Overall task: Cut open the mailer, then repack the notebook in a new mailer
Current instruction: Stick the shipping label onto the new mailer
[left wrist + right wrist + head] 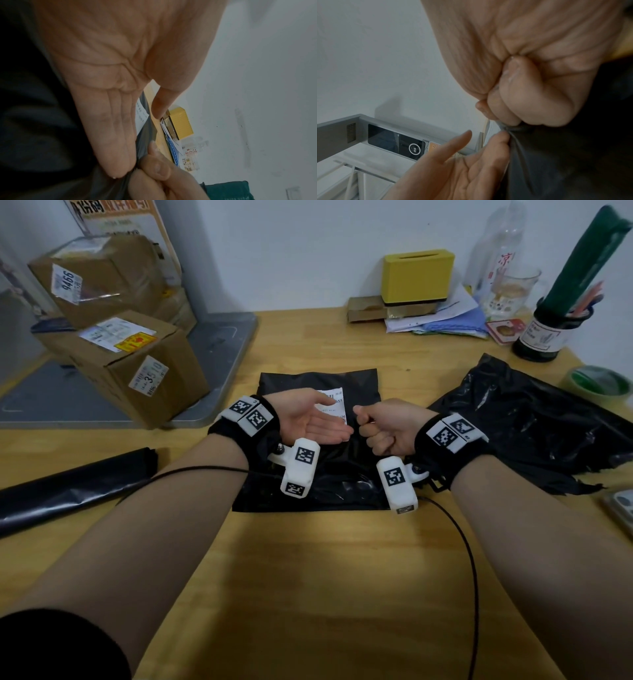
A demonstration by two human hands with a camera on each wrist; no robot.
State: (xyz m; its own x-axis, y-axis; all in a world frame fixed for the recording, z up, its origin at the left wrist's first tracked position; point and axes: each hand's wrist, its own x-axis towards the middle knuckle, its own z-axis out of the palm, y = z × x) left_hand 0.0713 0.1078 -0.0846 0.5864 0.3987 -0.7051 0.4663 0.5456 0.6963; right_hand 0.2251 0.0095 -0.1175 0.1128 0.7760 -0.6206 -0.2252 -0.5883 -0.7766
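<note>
Clenched into a fist, the right hand [385,428] is hanging just above the black mailer [318,446] lying flat at the middle of the wooden table [308,577]. From the head view it is unclear whether the fist is holding anything; the right wrist view is showing a pinch of dark film gathered under the curled fingers [527,108], though which sheet that film belongs to cannot be told. Facing it, the left hand [313,419] is lying open, palm turned up, fingers straight, and the left wrist view is showing its fingertips [116,169] touching the same bunched film beside the right thumb. A white label [334,405] is sitting on the mailer, partly behind both hands. Further right, a crumpled black plastic sheet [534,422] is spreading over the table, and a folded black bag [75,484] is lying at the left. A dark pot [544,333] at the back right is holding pencils and a green roll.
</note>
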